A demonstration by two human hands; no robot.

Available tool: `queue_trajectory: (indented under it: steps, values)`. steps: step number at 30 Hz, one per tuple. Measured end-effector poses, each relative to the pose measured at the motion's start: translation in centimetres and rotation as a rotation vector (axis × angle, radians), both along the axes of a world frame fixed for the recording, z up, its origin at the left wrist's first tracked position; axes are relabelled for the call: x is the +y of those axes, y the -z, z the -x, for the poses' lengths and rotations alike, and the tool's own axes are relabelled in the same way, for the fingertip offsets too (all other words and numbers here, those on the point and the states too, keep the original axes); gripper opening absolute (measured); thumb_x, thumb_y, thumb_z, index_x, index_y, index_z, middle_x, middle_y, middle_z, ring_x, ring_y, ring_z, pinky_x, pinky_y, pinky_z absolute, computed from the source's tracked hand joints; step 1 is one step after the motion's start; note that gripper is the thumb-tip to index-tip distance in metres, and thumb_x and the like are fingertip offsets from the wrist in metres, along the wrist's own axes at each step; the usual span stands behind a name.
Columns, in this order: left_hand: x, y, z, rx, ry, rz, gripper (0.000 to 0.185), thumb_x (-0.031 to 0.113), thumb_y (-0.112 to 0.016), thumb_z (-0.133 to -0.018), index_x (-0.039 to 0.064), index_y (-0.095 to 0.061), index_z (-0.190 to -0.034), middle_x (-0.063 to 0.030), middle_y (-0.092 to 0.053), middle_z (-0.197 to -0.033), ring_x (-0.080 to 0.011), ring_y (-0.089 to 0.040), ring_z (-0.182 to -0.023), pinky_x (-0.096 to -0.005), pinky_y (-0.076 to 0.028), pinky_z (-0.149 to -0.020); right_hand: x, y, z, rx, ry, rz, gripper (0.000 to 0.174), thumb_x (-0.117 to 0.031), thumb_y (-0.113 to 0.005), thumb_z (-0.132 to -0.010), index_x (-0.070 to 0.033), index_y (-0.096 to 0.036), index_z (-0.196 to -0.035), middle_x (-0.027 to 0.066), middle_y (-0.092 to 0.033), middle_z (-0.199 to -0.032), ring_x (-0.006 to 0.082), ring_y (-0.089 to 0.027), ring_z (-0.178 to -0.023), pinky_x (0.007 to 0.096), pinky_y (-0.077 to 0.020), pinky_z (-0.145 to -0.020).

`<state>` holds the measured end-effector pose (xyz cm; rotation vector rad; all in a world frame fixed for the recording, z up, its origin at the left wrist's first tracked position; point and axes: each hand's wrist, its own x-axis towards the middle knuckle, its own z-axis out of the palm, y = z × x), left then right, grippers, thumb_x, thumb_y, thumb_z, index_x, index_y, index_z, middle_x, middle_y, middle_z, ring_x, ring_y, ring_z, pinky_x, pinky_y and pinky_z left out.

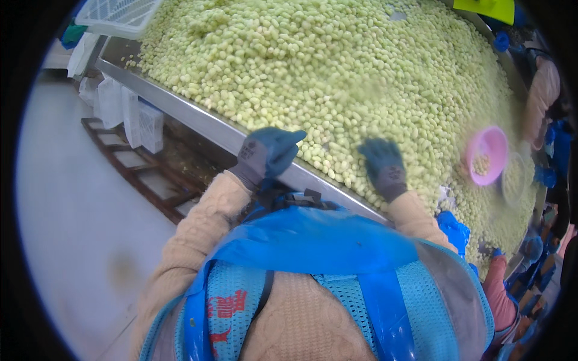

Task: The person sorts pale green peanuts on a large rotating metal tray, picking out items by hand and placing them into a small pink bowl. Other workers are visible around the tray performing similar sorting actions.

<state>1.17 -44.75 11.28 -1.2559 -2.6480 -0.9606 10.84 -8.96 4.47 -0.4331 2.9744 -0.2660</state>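
Observation:
A wide heap of pale green, oval fruits or beans (289, 58) covers a metal-edged table (203, 118). My left hand (271, 153), in a grey and blue-green coated work glove, is over the table's rim with its fingers bent and pointing right; whether something small is inside it cannot be told. My right hand (384, 164), in a matching glove, lies palm down on the heap with its fingers apart. It is slightly blurred and partly hides the pieces under it. A few pieces lie between the two hands.
A pink bowl (487, 155) with some pieces stands at the right, beside a clear round container (514, 178). A white plastic basket (118, 16) is at the upper left. White crates (150, 126) sit below the table near a brown rack (149, 173). Co-workers' sleeves (499, 289) show at the right.

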Motion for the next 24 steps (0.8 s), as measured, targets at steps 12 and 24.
queue_trajectory:
  steps: [12,24]
  values:
    - [0.4,-1.7,-0.4,-0.077,-0.022,0.022,0.034,0.006,-0.072,-0.094,0.003,-0.076,-0.127,-0.0142,-0.076,-0.088,-0.0315,-0.071,-0.074,-0.0445,-0.056,-0.066,15.2,-3.0,-6.5,-0.179,0.607,0.022,0.045,-0.039,-0.073,-0.099,-0.014,-0.075,-0.135,0.0148,-0.076,-0.134,0.0359,-0.069,-0.127,0.0457,-0.0537,-0.109]
    - [0.6,-1.2,0.0,-0.007,-0.005,-0.059,0.034,0.006,-0.073,-0.094,0.004,-0.076,-0.127,-0.0135,-0.076,-0.087,-0.0317,-0.070,-0.073,-0.0442,-0.056,-0.066,1.0,1.9,3.8,0.052,0.156,0.026,0.066,-0.031,-0.082,-0.089,-0.028,-0.060,-0.151,0.0103,-0.052,-0.164,0.0356,-0.046,-0.153,0.0507,-0.0324,-0.129]
